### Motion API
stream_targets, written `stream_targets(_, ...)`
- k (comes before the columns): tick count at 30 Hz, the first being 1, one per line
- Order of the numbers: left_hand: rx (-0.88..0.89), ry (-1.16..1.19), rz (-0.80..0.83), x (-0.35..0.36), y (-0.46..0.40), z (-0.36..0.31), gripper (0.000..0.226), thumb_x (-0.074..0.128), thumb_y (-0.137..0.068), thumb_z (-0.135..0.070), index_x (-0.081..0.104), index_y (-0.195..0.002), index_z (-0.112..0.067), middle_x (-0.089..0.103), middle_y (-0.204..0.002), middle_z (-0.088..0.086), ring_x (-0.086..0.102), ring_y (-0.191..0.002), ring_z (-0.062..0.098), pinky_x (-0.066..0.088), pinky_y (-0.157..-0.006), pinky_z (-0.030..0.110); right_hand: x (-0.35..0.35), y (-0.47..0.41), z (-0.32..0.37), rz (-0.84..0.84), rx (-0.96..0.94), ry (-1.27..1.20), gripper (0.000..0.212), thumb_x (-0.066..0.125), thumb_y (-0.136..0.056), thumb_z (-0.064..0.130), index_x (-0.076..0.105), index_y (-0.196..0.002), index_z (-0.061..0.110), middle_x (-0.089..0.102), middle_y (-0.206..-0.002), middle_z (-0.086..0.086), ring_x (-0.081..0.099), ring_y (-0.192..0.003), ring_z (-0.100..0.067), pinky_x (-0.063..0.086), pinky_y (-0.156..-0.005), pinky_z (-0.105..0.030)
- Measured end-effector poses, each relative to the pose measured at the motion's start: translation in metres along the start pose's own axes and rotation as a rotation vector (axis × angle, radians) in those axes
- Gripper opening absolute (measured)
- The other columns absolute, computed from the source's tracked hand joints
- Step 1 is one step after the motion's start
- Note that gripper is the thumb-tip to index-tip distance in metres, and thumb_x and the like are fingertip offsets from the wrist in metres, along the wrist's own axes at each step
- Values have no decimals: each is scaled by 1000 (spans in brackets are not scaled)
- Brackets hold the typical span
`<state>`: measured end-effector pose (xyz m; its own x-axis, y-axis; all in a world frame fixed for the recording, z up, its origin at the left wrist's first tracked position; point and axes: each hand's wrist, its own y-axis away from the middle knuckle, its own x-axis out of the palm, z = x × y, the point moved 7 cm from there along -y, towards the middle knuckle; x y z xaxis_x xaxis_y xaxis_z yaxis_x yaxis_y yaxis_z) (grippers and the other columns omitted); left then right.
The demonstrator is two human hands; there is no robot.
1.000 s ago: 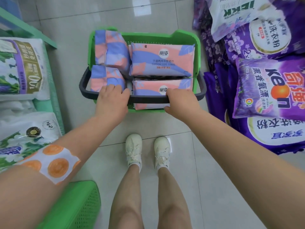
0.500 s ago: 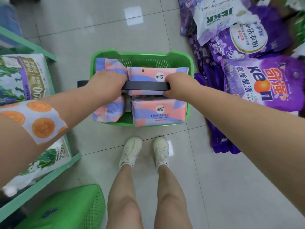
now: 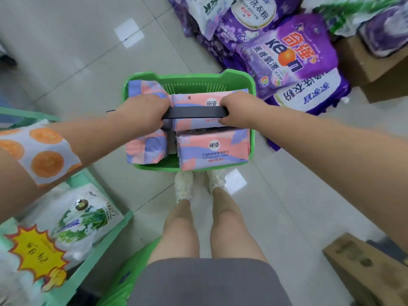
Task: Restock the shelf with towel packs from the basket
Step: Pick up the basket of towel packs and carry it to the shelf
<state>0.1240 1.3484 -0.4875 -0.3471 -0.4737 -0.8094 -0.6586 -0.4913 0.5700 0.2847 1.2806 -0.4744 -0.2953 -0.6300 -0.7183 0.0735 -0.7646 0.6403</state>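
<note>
A green plastic basket [image 3: 189, 76] hangs in front of me above the tiled floor, over my shoes. It holds several pink-and-purple towel packs [image 3: 213, 149]. A black handle [image 3: 195, 112] crosses the top of the basket. My left hand [image 3: 144, 112] is closed around the handle's left end and my right hand [image 3: 239, 110] around its right end. The rear packs are partly hidden by my hands and the handle.
A green shelf [image 3: 110, 234] with white bagged goods and a yellow price tag [image 3: 37, 248] runs along the left. Purple detergent bags [image 3: 291, 56] are piled at the right, beside cardboard boxes [image 3: 373, 62]. A second green basket [image 3: 130, 274] and a box [image 3: 366, 268] sit near my legs.
Both hands raised the basket by its handle off the floor and brought it closer to my feet. My view has turned, so the shelf's lower level and a price tag show.
</note>
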Motion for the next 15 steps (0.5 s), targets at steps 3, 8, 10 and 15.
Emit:
stream_targets(3,110,-65,7,-26,7,-32,18,51,-89,-13,51,-98,2,56,-99,25,57,-91,37,36,-64,36,-12,41,-11,-48,46,-27,11,56,-84,24,53,-82,14,48,-79,-6,44,-75,-24,37,-64,-30)
stream_targets(8,262,-193,44,-66,14,-87,29,54,-91,-25,49,-102,2,58,-101,26,58,-91,37,37,-65,35,-24,105,-39,-141,188,-92,26,58,-84,38,49,-79,14,43,-68,-4,44,-73,-25,37,-62,-31)
stream_targets(10,301,-237,71,-79,17,-112,32,56,-90,-25,49,-105,2,57,-106,26,57,-96,36,37,-67,34,-26,133,-47,-173,239,-122,29,58,-85,39,49,-78,12,38,-61,0,44,-72,-26,36,-61,-31)
stream_targets(15,419,-358,44,-113,23,-177,37,63,-84,-32,51,-102,-2,55,-108,25,56,-98,39,48,-75,38,-25,203,-73,-264,336,-179,28,60,-84,36,52,-78,10,39,-60,-2,48,-72,-29,38,-60,-33)
